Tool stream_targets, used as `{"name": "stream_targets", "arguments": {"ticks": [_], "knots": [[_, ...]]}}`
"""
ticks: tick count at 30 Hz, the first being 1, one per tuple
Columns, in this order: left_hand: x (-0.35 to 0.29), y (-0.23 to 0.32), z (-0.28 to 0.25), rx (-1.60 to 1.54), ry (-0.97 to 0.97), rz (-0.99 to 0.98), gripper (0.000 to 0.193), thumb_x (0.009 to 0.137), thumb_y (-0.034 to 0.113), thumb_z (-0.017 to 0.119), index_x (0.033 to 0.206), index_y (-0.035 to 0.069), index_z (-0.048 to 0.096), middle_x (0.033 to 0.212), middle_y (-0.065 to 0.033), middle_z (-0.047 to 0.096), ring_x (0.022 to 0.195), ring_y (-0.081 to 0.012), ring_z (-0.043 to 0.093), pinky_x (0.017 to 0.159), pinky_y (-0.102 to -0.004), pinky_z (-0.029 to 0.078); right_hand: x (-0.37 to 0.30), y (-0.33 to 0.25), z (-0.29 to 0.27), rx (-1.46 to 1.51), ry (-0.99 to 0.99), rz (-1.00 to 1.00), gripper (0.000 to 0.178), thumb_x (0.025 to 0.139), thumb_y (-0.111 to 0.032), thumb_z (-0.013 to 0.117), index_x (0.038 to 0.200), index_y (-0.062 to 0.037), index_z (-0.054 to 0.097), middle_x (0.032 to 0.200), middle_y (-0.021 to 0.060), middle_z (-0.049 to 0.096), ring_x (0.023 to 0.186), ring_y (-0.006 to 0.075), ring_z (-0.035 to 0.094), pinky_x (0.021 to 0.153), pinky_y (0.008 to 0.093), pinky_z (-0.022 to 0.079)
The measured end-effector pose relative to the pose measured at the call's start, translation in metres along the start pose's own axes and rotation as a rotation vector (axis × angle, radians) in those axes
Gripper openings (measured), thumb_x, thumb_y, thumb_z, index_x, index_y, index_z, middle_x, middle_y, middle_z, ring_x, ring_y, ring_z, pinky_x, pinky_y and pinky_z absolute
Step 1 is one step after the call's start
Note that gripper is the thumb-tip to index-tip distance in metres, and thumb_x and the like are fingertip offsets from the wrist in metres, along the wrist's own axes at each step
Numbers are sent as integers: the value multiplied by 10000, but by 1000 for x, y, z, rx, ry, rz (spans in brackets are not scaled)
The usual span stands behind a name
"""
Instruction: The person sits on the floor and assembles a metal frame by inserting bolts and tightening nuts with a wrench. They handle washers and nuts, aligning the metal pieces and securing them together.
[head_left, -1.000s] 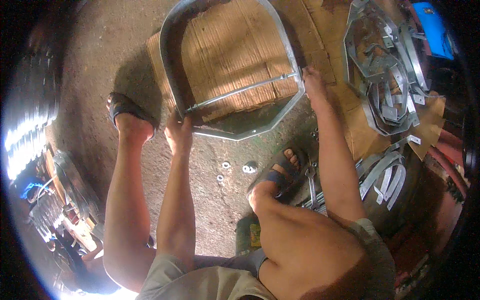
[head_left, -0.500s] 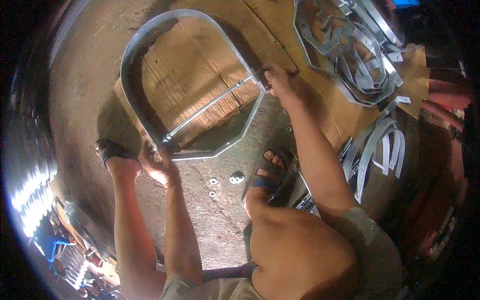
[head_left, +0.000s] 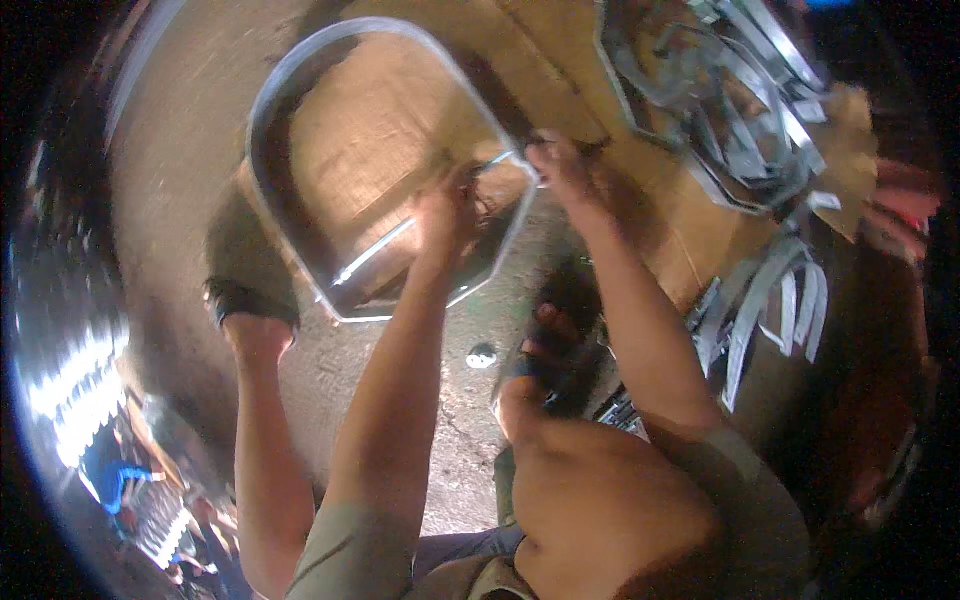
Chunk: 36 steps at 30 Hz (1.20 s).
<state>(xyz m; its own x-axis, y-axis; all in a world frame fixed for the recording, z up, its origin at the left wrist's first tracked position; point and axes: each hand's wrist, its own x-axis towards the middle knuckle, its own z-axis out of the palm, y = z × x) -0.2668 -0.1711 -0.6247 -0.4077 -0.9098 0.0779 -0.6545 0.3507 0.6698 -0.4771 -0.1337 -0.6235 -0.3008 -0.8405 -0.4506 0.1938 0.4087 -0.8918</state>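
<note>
The left hand [head_left: 445,215] has just left the lower-left corner of a metal frame [head_left: 265,190] and is now at its crossing rod [head_left: 380,248], so attention seems shifted to the rod's right end. Blur hides whether its fingers pinch the rod. The right hand [head_left: 565,175] has fingers bent at the frame's outer right corner; their grip is unclear. The frame, a grey band, round-topped and angular below, is over tan cardboard [head_left: 350,150]. Beyond: rough concrete floor [head_left: 470,430], small shiny ring-shaped pieces [head_left: 482,355] and, right, curved metal strips [head_left: 770,290].
</note>
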Motion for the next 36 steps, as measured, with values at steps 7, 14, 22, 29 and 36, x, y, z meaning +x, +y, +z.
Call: {"name": "stream_targets", "arguments": {"ticks": [7,14,22,29,36], "knots": [[9,31,-18,198,-314,-208,315,798,106,654,1106,113,586,1085,-123,663,1089,-308,621,953,-487,424,-11,-12,41,-631,228,-214,868,746,-478,809,1349,30,445,1268,205,548,1163,333,540,994,426,427],[10,33,-32,128,-331,-269,234,881,130,550,1109,82,575,1054,-161,674,1078,-350,629,960,-517,417,-16,-4,37,-553,141,-297,883,758,-411,814,1405,4,380,1316,217,515,1213,361,509,1049,442,389],[13,23,-17,110,-384,-264,289,861,160,580,1137,80,555,1062,-214,670,1055,-368,642,901,-533,456,-16,6,29,-621,175,-359,959,747,-385,826,1452,6,305,1431,267,415,1324,394,412,1115,470,316],[11,27,-22,190,-304,-199,227,990,267,453,1123,103,536,1035,-197,665,1000,-412,639,851,-555,469,-24,-11,55,-769,369,-409,1013,689,-298,859,1468,-10,277,1442,282,408,1311,458,421,1096,506,339],[9,27,-29,144,-309,-234,221,993,252,437,1106,88,533,1028,-206,665,987,-422,635,856,-545,466,-32,-10,50,-703,226,-388,977,683,-160,838,1472,-29,276,1429,266,427,1314,428,431,1103,486,336]]}}
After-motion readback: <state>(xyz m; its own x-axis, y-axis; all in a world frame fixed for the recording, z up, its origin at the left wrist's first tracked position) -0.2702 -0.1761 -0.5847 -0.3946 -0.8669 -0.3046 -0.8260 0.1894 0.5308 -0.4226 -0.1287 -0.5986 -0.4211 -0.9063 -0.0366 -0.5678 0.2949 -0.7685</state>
